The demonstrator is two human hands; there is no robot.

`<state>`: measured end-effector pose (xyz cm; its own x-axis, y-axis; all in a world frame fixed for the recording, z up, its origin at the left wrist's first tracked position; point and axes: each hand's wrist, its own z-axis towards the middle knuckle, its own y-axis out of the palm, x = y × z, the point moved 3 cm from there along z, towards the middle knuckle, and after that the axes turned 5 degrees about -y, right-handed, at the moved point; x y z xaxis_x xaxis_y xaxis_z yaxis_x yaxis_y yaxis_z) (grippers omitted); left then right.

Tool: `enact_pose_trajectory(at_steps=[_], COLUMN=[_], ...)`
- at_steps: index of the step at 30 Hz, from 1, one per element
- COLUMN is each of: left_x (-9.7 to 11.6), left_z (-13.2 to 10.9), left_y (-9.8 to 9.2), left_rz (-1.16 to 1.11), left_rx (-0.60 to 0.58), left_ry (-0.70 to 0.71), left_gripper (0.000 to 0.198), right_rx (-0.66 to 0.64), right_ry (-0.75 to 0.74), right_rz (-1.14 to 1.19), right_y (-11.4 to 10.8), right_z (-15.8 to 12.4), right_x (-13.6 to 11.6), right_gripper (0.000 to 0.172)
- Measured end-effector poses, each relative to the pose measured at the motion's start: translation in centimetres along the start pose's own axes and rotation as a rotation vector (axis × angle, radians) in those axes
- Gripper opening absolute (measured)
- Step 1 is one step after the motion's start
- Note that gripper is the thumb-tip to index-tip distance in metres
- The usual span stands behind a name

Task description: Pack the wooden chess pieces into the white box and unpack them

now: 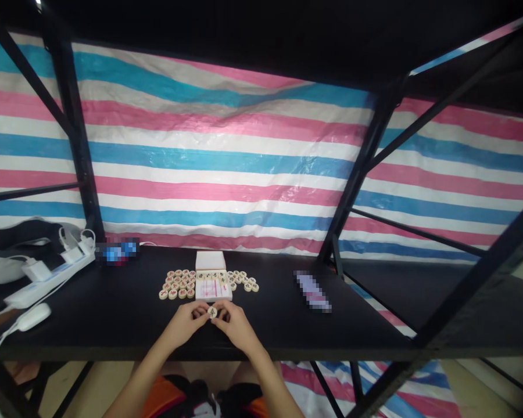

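Note:
My left hand (187, 323) and my right hand (234, 325) meet at the front of the black table (113, 319). Together they pinch one round wooden chess piece (212, 313) between their fingertips. Just beyond the hands lies a small white box (213, 288) with red print, and a white lid (210, 260) behind it. Several round pieces (178, 283) lie in rows to the left of the box. A smaller group of pieces (243, 281) lies to its right.
A white power strip (47, 276) with plugged chargers and cables sits at the table's left end. A blurred flat item (312, 291) lies to the right, another blurred item (117, 252) at the back left. Black frame posts (76, 133) stand before a striped tarp (226, 157).

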<state>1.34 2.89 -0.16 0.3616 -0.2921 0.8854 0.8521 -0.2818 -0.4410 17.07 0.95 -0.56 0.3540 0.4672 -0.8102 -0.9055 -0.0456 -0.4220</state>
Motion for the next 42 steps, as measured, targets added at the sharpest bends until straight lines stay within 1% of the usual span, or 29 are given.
enact_pose_trajectory(at_steps=[4,8,11,13,16,19,23,28,32,34,38,42], left_x=[-0.1,-0.3,-0.6,-0.7,-0.6,-0.2,0.2,0.0,-0.8,-0.9,-0.5,-0.1], left_z=[0.1,0.1,0.1,0.1,0.1,0.0,-0.2,0.0,0.3,0.3,0.1,0.1], left_y=[-0.1,-0.3,-0.4,-0.4,-0.4,-0.3,-0.1,0.1,-0.1,-0.2,-0.3,-0.3], left_rz=[0.010,0.036,0.020,0.011,0.009,0.015,-0.005,-0.024,-0.063,-0.045,0.026,0.026], left_rx=[0.020,0.044,0.068,0.072,0.058,0.046,0.021,-0.036,0.035,0.048,0.040,0.064], left_ry=[0.008,0.015,0.003,-0.005,0.003,0.025,0.018,0.009,-0.019,-0.010,0.017,0.015], left_gripper=[0.020,0.016,0.016,0.018,0.021,0.023,0.030,0.031,0.035,0.030,0.017,0.023], right_rx=[0.012,0.015,0.013,-0.014,-0.036,-0.020,0.003,0.010,-0.009,-0.003,0.007,0.020], right_ry=[0.007,0.010,0.026,0.021,-0.003,-0.002,0.008,-0.016,-0.029,-0.041,-0.074,-0.095], right_rz=[-0.010,-0.043,-0.021,0.006,0.015,0.007,0.002,0.009,-0.023,-0.049,-0.117,-0.150], right_y=[0.0,0.0,-0.1,-0.1,0.0,-0.1,-0.2,0.0,0.0,0.0,0.1,0.0], right_z=[0.0,0.1,0.0,-0.1,-0.2,-0.2,-0.1,-0.1,-0.2,-0.2,-0.2,-0.3], right_x=[0.3,0.0,-0.3,-0.5,-0.6,-0.5,-0.4,-0.2,-0.2,-0.3,-0.3,-0.2], right_gripper=[0.023,0.020,0.025,0.027,0.026,0.024,0.021,0.025,0.025,0.020,0.013,0.015])
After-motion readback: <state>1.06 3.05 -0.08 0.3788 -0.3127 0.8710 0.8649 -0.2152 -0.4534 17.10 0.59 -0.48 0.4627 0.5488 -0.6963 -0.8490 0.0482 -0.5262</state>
